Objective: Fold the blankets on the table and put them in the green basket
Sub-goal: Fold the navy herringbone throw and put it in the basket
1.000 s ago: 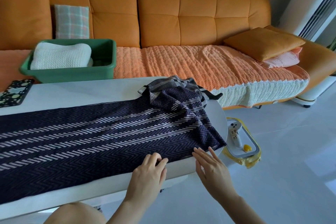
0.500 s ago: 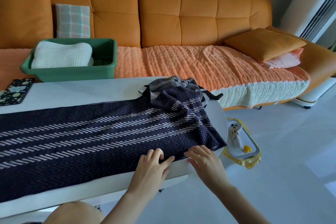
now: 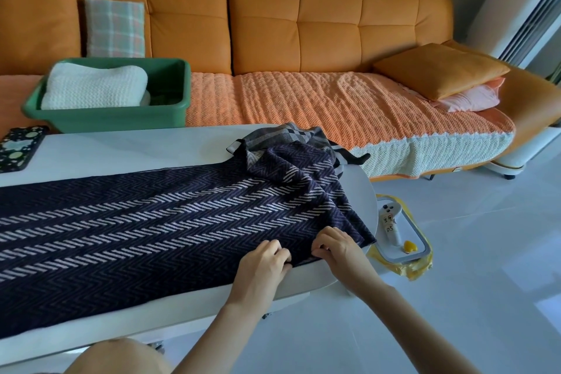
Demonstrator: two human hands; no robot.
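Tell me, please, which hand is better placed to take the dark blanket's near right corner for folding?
Probably the right: the right hand pinches the dark blanket at its near edge, closest to that corner, while the left hand grips the same edge farther in.

a dark navy blanket [image 3: 151, 231] with pale herringbone stripes lies spread flat along the white table [image 3: 121, 149], its right end bunched up over a grey checked blanket [image 3: 282, 136] (crumpled at the table's far edge). the green basket [image 3: 106, 118] stands beyond the table, holding a folded white blanket [image 3: 94, 85].
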